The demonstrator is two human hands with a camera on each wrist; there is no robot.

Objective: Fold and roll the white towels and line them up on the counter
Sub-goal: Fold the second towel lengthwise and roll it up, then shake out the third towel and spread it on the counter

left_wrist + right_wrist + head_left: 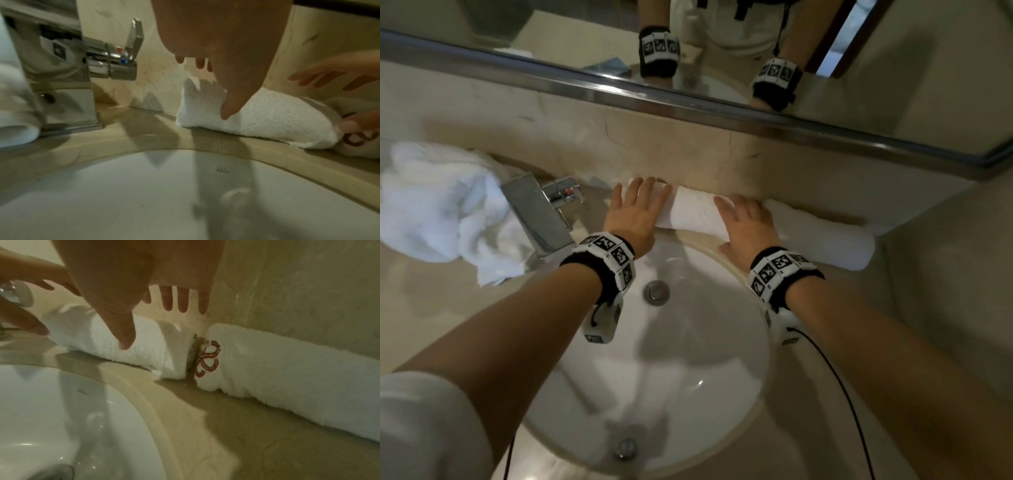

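A short rolled white towel point(695, 214) lies along the back wall of the counter, behind the sink. My left hand point(643, 205) lies flat over its left end, fingers straight. Over the roll's right end my right hand point(739, 219) is also spread flat. In the left wrist view my left hand point(216, 81) has its thumb touching the roll's point(263, 121) front. The right wrist view shows my right hand point(152, 321) with straight fingers and its thumb on the roll point(148, 347). A longer rolled towel point(825, 236) with a red embroidered logo point(207, 358) lies end to end at its right.
A heap of crumpled white towels point(438, 209) sits at the left, beside the chrome faucet point(537, 212). The white sink basin point(688, 359) lies directly below my wrists. A mirror with a metal frame point(688, 109) runs above the wall strip. A side wall closes the counter at the right.
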